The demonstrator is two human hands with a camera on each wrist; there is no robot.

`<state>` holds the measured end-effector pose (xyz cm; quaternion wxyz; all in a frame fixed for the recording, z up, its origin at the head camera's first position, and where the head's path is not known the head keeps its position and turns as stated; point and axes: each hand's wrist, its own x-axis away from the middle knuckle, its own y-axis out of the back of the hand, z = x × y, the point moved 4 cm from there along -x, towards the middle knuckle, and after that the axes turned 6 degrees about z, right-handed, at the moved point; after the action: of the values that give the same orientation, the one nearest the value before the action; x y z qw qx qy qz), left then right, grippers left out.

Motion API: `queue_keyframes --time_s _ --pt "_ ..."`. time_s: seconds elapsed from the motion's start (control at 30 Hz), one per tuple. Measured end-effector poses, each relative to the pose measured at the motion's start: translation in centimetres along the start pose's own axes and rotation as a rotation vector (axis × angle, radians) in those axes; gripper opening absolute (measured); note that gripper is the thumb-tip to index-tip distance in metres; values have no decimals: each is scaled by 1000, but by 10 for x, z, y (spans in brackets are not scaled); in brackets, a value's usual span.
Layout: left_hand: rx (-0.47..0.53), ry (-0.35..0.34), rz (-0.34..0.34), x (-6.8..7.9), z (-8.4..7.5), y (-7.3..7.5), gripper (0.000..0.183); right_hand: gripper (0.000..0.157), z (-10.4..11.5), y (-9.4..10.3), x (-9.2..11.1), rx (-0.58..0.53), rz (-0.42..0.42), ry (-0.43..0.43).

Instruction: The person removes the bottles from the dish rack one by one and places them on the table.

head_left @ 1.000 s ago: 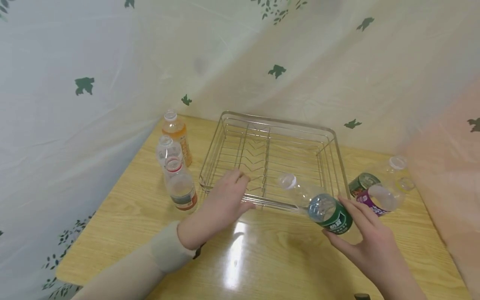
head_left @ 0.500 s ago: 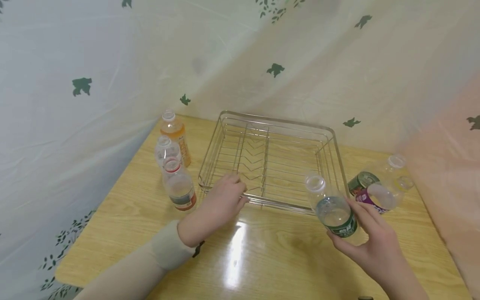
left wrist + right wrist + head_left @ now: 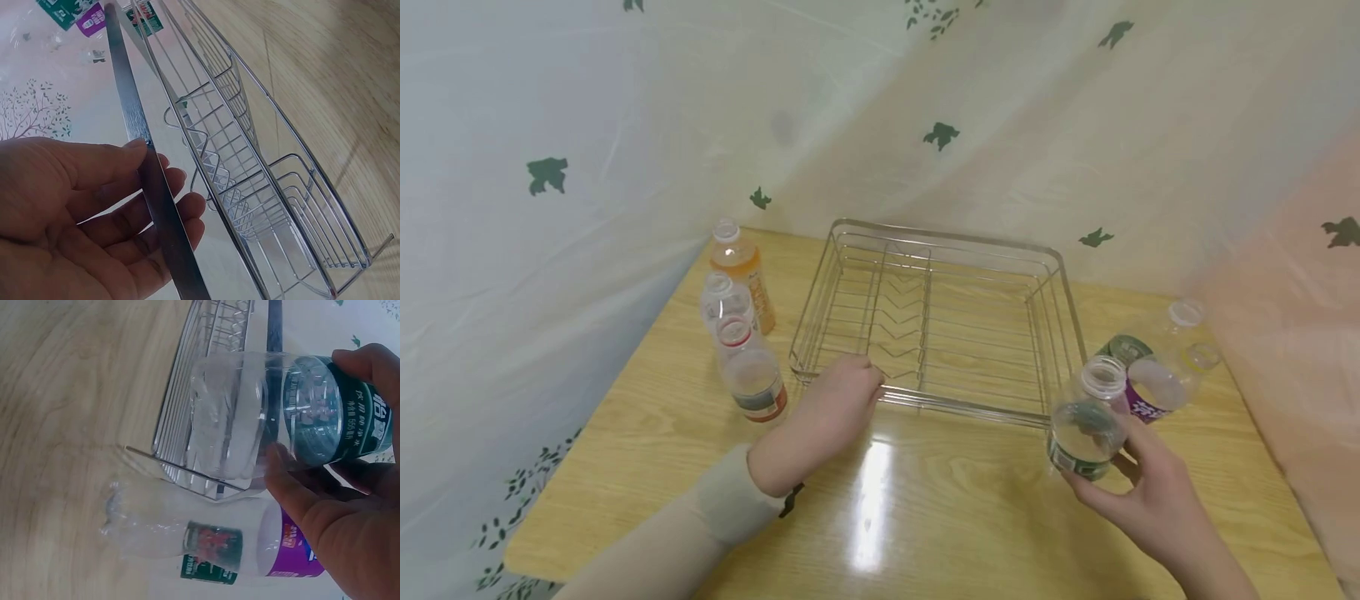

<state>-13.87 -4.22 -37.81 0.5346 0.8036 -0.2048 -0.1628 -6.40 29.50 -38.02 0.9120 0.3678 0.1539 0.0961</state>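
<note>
My left hand (image 3: 835,408) is at the front left of a metal wire dish rack (image 3: 962,407). In the left wrist view, its thumb and fingers hold the flat metal rim (image 3: 164,200) between them. My right hand (image 3: 1161,500) grips a clear plastic bottle with a green label (image 3: 1084,429) around its lower part, just off the rack's front right corner. That bottle has no cap and stands nearly upright in the head view. In the right wrist view, the right thumb and fingers lie around the green label (image 3: 369,415).
Right of the rack stand a purple-labelled bottle (image 3: 1150,398) and another green-labelled bottle (image 3: 1126,348). On the left are an orange-tinted bottle (image 3: 747,271), a clear bottle (image 3: 722,304) and one with a red neck ring (image 3: 752,379). A patterned curtain (image 3: 850,125) hangs behind the wooden table (image 3: 955,508).
The right hand has turned its bottle from leaning left to nearly upright and shifted it right, beside the purple-labelled bottle. The left hand's thumb and fingers have closed in on the rack's front rim.
</note>
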Motion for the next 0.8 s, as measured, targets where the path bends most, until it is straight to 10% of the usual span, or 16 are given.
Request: queue_keyframes --time_s 0.8 --pt "8 15 25 0 6 0 24 82 -43 -15 11 33 96 -217"
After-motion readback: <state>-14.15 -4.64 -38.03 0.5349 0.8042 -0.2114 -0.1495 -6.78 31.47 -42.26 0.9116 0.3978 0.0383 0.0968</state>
